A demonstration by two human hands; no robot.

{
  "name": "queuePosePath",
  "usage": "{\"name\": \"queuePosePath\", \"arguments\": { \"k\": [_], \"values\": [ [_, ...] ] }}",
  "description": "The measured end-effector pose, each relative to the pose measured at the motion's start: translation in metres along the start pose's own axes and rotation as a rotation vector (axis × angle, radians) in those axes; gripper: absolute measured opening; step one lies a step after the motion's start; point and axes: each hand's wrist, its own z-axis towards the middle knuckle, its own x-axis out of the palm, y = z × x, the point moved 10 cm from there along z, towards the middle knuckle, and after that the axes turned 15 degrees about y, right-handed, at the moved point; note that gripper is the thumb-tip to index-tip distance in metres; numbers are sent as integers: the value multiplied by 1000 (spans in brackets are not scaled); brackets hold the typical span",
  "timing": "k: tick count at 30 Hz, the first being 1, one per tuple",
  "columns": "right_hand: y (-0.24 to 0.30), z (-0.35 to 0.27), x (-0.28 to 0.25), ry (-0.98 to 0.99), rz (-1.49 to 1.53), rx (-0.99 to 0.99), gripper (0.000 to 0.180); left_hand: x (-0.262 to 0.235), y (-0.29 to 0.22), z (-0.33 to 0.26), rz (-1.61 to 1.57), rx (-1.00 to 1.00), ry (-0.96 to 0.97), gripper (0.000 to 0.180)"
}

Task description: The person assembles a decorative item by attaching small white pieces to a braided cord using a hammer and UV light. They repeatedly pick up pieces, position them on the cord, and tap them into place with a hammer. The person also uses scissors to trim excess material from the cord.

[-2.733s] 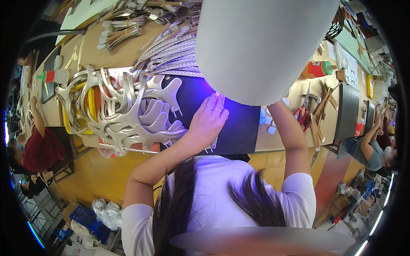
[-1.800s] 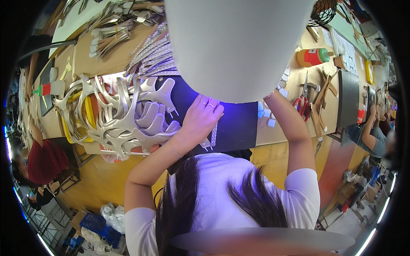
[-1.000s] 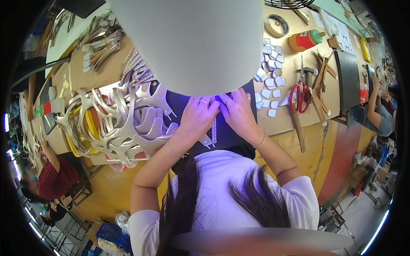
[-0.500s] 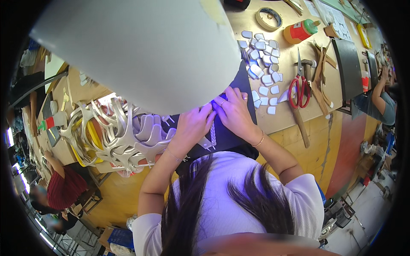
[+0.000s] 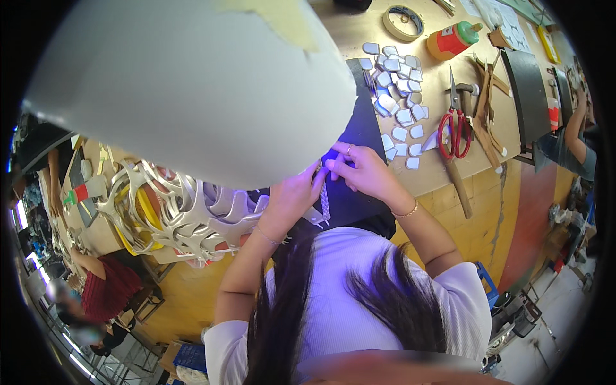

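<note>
Below the edge of a large white lamp shade (image 5: 212, 96), my two hands work close together in blue-violet light. My left hand (image 5: 295, 196) is closed, its thumb and fingers pinching the upper part of a pale braided strap (image 5: 325, 204). The strap's lower end hangs toward my lap over a black work surface (image 5: 362, 122). My right hand (image 5: 366, 172) is beside it with fingers curled and thumb pointing at the left fingertips. Whatever lies between the right fingers is too small to make out. The shade hides part of the left fingers.
Silvery shoe-upper-like straps (image 5: 192, 215) are heaped at left. Right of my hands lie small rounded tabs (image 5: 401, 83), red-handled scissors (image 5: 454, 131), a hammer (image 5: 459, 186), a tape roll (image 5: 403, 24) and a green-capped bottle (image 5: 453, 41). Other people sit at far left and far right.
My right hand has drawn slightly right and away from the left, its fingers lifting off the strap area. The view has shifted slightly, and the shade covers more at left.
</note>
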Motion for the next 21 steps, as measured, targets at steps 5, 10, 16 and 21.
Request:
{"name": "queuePosePath", "arguments": {
  "k": [5,10,16,21],
  "values": [
    [-7,2,17,123,241,51,66,2,4,0,-40,-8,22,27],
    [-4,2,19,142,212,51,69,4,5,0,-50,-25,40,28],
    [-1,2,21,167,236,76,71,3,4,0,-9,-23,24,25],
    [4,-4,19,201,164,140,76,4,4,-1,-32,-5,10,23]
  ]
}}
